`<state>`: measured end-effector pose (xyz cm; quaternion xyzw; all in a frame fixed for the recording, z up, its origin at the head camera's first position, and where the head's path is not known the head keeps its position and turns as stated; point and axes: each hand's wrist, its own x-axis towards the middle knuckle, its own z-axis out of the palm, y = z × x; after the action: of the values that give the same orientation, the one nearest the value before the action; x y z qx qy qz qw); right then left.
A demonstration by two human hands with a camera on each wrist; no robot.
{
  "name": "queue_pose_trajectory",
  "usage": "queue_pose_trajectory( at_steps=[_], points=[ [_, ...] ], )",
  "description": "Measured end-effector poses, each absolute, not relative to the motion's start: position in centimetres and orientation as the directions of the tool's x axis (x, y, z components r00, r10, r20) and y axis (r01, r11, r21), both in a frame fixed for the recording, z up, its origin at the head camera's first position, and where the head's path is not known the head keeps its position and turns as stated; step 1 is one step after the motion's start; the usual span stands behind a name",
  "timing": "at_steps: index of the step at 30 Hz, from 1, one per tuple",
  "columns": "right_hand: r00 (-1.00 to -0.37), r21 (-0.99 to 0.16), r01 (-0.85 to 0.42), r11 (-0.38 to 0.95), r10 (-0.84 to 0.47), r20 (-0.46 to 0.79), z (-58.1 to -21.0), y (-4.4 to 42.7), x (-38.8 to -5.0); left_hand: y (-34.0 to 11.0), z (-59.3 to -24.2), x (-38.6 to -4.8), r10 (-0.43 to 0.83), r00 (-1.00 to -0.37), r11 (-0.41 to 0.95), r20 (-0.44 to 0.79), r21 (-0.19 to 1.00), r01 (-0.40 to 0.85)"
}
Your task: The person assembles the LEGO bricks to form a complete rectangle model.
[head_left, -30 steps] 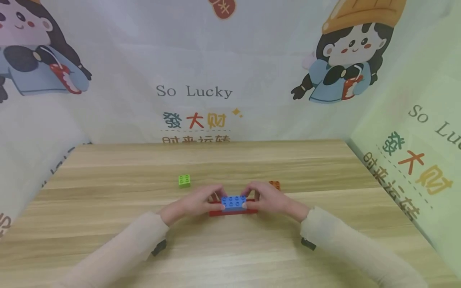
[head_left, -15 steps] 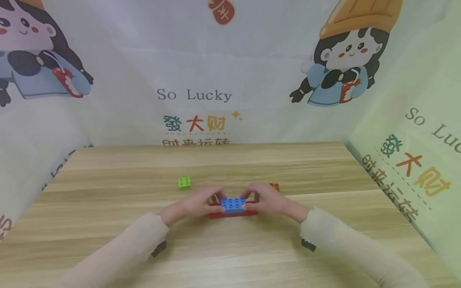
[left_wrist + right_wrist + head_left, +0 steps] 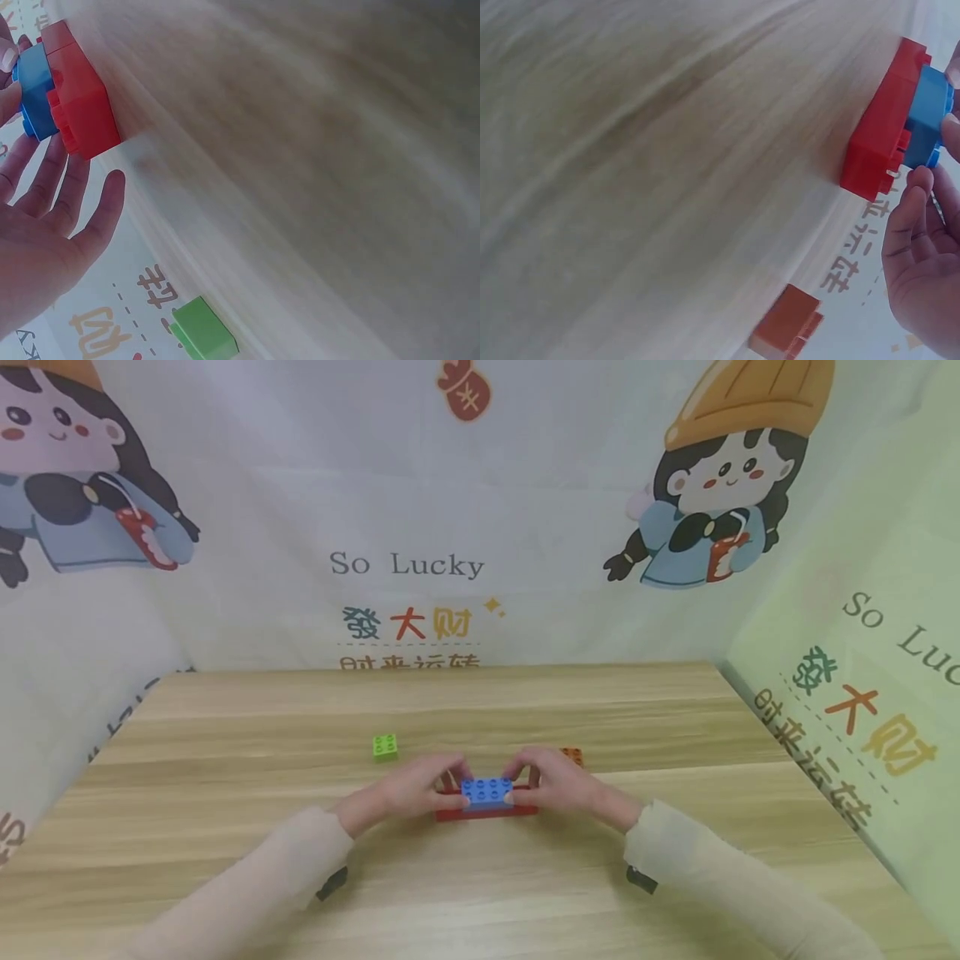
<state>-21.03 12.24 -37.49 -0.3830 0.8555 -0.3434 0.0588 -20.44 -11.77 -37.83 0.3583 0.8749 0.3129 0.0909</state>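
Note:
A blue toy building brick [image 3: 487,792] with two rows of studs sits on top of red bricks [image 3: 84,101] in the middle of the table. A seam in the red shows in both wrist views, which looks like two red bricks end to end. My left hand [image 3: 422,785] pinches the left end of the blue brick between thumb and fingers. From the other side, my right hand [image 3: 564,782] pinches its right end. Red studs stick out past the blue brick at both ends. Whether the blue brick is pressed fully down I cannot tell.
Behind my left hand stands a small green brick [image 3: 385,747]. An orange-brown brick [image 3: 572,756] lies behind my right hand, partly hidden by it in the head view. A printed cloth [image 3: 405,527] hangs behind the wooden table [image 3: 480,893] and along its sides.
The head view has tipped slightly upward, so everything sits a little lower. Both hands keep their hold on the blue brick, which stays on the red bricks.

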Motion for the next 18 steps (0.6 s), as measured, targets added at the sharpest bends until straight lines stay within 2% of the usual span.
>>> queue_pose_trajectory(
  at_steps=[12,18],
  points=[
    [-0.702,-0.613,-0.625,0.484,-0.691,0.169,-37.58,12.27,-20.75,-11.73,-38.19,-20.46,0.683,-0.727,0.537,0.068,0.628,0.563],
    [-0.683,-0.611,-0.64,0.466,-0.709,0.175,-37.52,12.63,-21.04,-11.72,-37.99,-20.51,0.687,-0.723,0.534,0.07,0.626,0.568]
  ],
)
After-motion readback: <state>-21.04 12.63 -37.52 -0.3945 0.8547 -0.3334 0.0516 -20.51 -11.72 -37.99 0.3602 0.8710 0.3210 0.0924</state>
